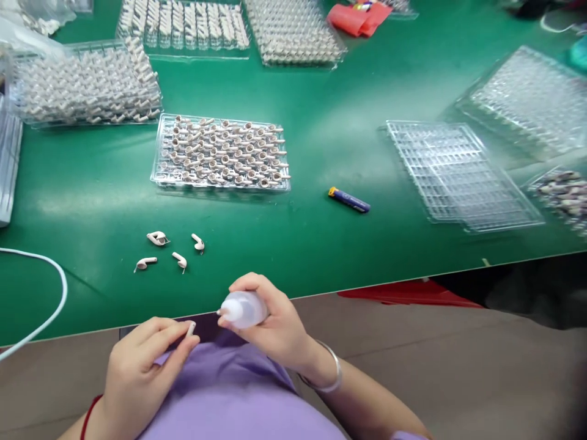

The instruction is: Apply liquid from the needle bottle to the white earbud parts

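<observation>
My left hand (140, 366) pinches a small white earbud shell (191, 328) between thumb and fingers, just below the table's front edge. My right hand (270, 324) is wrapped round a small translucent squeeze bottle (243, 308), its nozzle pointing left toward the shell, a short gap between them. Several loose white earbud shells (158, 238) lie on the green table (321, 244) just beyond my hands. A clear tray of earbud shells (222, 153) sits further back at centre.
More full trays (87, 82) stand at the back left and back centre. Empty clear trays (458, 174) lie at the right. A blue and yellow lighter (348, 200) lies mid-table. A white cable (50, 305) curves at the left edge. Red plastic (360, 17) sits far back.
</observation>
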Tool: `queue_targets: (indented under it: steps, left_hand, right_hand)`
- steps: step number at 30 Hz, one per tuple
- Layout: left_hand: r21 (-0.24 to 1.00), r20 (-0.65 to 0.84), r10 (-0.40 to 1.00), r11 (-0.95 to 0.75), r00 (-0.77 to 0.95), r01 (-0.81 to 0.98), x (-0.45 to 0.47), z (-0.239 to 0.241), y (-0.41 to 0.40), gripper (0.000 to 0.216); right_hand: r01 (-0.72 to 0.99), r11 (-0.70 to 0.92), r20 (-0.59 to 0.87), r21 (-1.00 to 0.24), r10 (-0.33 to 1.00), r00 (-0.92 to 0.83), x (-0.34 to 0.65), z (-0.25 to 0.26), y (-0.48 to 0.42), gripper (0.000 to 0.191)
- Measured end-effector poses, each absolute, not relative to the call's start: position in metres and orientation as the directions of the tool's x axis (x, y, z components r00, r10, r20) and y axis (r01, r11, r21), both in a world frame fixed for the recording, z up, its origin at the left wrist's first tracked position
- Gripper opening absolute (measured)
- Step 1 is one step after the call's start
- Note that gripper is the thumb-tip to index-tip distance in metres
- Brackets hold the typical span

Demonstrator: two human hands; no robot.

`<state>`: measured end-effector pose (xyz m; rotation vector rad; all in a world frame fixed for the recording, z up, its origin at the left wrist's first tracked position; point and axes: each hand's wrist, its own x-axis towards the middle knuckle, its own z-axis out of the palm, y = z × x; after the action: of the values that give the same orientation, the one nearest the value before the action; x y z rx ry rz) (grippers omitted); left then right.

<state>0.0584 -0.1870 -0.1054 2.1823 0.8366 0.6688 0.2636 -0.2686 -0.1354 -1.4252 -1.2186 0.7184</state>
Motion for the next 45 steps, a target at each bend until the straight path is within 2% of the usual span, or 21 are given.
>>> queue_targets:
  steps: [3, 8, 12, 17, 22, 31, 36, 41, 43, 45]
  left_hand:
    - [0.639, 0.325, 0.647, -0.688, 0.69, 0.344, 0.063, -0.105, -0.186, 0.015]
    - [0.606, 0.36, 0.593, -0.736, 0.72, 0.303, 0.074, -0.097, -0.174, 0.013]
    - [0.525, 0.431, 0.537, -0.803, 0.725, 0.283, 0.095, -0.088, -0.134, 0.009]
    - [0.297, 0.545, 0.491, -0.871, 0.679, 0.392, 0.133, -0.078, -0.041, 0.01]
    - [0.236, 0.437, 0.564, -0.824, 0.701, 0.515, 0.161, -0.08, 0.023, 0.023]
    - [0.205, 0.244, 0.598, -0.802, 0.764, 0.562, 0.171, -0.086, 0.031, 0.026]
    - [0.271, 0.209, 0.59, -0.801, 0.78, 0.533, 0.172, -0.085, 0.033, 0.024]
    - [0.336, 0.276, 0.634, -0.768, 0.722, 0.546, 0.16, -0.073, 0.014, 0.026]
    - [0.371, 0.194, 0.618, -0.765, 0.762, 0.526, 0.154, -0.068, -0.005, 0.024]
    - [0.36, 0.032, 0.592, -0.759, 0.805, 0.543, 0.151, -0.066, -0.028, 0.025]
  right_hand:
    - [0.254, 0.053, 0.15, -0.966, 0.912, 0.381, 0.273, -0.134, -0.269, 0.033]
    - [0.097, -0.079, -0.032, -0.992, 0.911, 0.41, 0.297, -0.138, -0.267, 0.046]
    - [0.062, -0.064, -0.03, -0.996, 0.895, 0.445, 0.312, -0.143, -0.26, 0.045]
    - [0.088, -0.055, -0.003, -0.995, 0.864, 0.504, 0.313, -0.151, -0.256, 0.041]
    - [0.064, -0.055, -0.014, -0.996, 0.858, 0.514, 0.312, -0.153, -0.258, 0.041]
    - [0.048, -0.069, -0.035, -0.996, 0.859, 0.51, 0.312, -0.15, -0.257, 0.041]
    - [0.044, -0.066, -0.034, -0.997, 0.859, 0.511, 0.311, -0.15, -0.258, 0.039]
    - [0.06, -0.055, -0.016, -0.997, 0.853, 0.522, 0.311, -0.15, -0.259, 0.037]
    - [0.074, -0.05, -0.003, -0.996, 0.85, 0.527, 0.31, -0.151, -0.259, 0.037]
    - [0.097, -0.052, 0.007, -0.994, 0.851, 0.524, 0.31, -0.151, -0.26, 0.036]
